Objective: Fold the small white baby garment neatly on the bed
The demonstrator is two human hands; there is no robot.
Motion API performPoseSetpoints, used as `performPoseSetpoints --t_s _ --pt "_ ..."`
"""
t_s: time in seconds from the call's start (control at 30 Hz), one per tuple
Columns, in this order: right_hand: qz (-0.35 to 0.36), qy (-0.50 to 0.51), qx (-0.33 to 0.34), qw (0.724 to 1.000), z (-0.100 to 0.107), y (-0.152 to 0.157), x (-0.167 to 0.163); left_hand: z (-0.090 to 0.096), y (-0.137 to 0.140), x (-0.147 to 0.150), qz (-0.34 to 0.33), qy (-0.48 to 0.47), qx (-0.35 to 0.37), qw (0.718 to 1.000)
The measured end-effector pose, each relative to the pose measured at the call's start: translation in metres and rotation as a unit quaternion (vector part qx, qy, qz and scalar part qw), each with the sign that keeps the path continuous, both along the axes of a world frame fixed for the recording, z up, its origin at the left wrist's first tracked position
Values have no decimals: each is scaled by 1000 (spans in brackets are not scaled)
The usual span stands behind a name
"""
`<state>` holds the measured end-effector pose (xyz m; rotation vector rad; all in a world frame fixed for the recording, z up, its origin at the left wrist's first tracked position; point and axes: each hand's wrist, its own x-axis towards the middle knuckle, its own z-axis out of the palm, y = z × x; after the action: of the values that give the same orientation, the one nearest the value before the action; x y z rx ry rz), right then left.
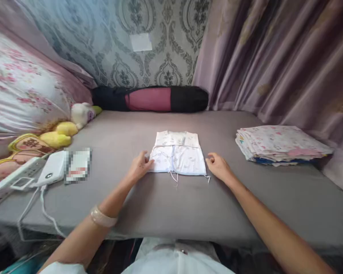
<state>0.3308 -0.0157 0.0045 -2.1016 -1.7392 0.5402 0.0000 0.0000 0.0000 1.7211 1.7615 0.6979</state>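
Observation:
A small white baby shirt point(188, 158) with a faint print, pale blue trim and thin ties lies flat on the grey bed sheet, its upper part folded over. My left hand point(140, 166) is at its lower left edge, thumb and curled fingers closed on the cloth there. On the other side, my right hand point(218, 166) rests just beside the lower right edge. Its fingers are loosely bent, a small gap shows between thumb and forefinger, and I see nothing in it.
A stack of folded printed cloths point(282, 142) lies to the right. On the left are a power strip point(20, 179), a white power bank point(53, 167) with cables, a blurred-out item point(78, 165) and plush toys point(57, 137). A black and pink bolster point(148, 99) lines the wall.

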Motion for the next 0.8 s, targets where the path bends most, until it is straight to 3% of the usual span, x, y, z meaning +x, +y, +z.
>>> performPoseSetpoints --t_s 0.2,0.43,0.6,0.67,0.8 --pt "41 49 -18 998 -2 -16 -11 1 -5 5 -2 -87 -54 995" --pt "116 217 -61 967 -3 -27 -8 12 -17 -1 -37 -199 -141 969" --pt "165 224 -89 956 -2 -31 1 13 -17 -5 -45 -234 -147 960" --pt "168 203 -70 962 -4 -32 2 13 -18 -4 -45 -235 -133 962" --pt "172 106 46 978 -7 -34 -2 9 -21 -3 -92 -173 -59 979"
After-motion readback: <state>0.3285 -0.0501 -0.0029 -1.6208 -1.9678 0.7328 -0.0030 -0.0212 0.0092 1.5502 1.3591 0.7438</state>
